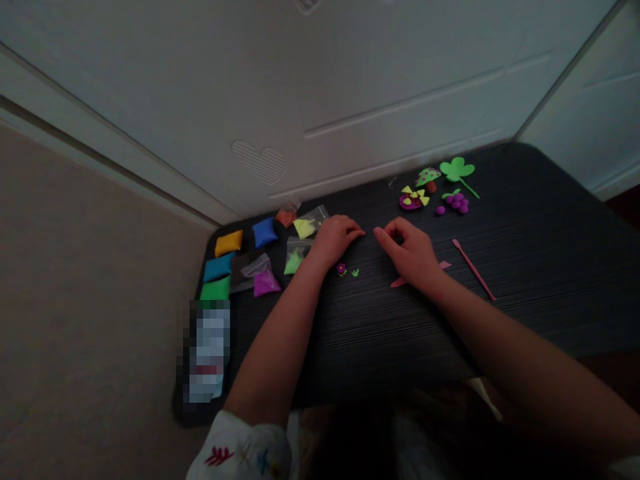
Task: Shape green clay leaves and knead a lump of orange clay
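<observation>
My left hand is above the dark table, its fingers drawn together and pointing right; anything in the fingertips is too small to make out. Just across a small gap, my right hand has its thumb and forefinger pinched, and I cannot tell what is between them. Below my left hand lie a tiny purple clay flower and a small green clay sprig. Beneath my right hand a pink modelling tool is partly covered. A bag of light green clay sits beside my left wrist.
Bags of coloured clay, such as blue, yellow and purple, spread over the table's left. A slim pink tool lies right. Behind it are a green clover, purple grapes and a filled purple dish.
</observation>
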Action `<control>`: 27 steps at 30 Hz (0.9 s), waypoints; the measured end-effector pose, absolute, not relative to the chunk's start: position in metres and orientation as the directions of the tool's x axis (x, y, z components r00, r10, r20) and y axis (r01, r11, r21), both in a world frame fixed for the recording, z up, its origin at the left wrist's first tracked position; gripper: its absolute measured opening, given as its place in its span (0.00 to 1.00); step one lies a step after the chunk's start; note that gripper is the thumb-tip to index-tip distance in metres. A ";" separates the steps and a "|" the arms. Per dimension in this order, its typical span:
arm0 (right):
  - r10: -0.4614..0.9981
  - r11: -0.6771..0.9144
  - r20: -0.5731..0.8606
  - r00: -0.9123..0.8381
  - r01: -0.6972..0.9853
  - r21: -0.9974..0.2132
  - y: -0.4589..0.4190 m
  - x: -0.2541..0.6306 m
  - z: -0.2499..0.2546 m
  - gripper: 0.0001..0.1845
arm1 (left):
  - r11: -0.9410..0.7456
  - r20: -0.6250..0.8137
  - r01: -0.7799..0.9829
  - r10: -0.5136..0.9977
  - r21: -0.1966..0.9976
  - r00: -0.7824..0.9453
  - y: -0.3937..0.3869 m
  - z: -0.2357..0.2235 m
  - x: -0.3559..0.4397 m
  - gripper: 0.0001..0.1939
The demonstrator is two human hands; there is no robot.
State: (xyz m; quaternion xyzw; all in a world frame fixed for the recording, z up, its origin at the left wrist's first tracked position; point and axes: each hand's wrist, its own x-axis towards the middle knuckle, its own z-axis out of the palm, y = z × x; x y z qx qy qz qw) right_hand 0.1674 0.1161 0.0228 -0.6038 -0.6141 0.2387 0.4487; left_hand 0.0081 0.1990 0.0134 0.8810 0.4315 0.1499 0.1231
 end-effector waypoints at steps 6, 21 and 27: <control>0.956 0.164 0.266 0.124 0.526 -0.835 0.116 0.166 0.021 0.14 | -0.607 0.185 0.736 0.794 0.300 0.579 0.200 0.010 0.001 0.10; 0.966 0.168 0.239 0.096 0.469 -0.867 0.115 0.166 0.021 0.14 | -0.373 0.209 0.627 0.923 0.683 0.322 0.188 0.018 -0.007 0.05; 0.973 0.150 0.214 0.092 0.455 -0.878 0.116 0.165 0.019 0.14 | -0.319 0.188 0.451 0.932 0.833 0.311 0.187 0.015 -0.008 0.14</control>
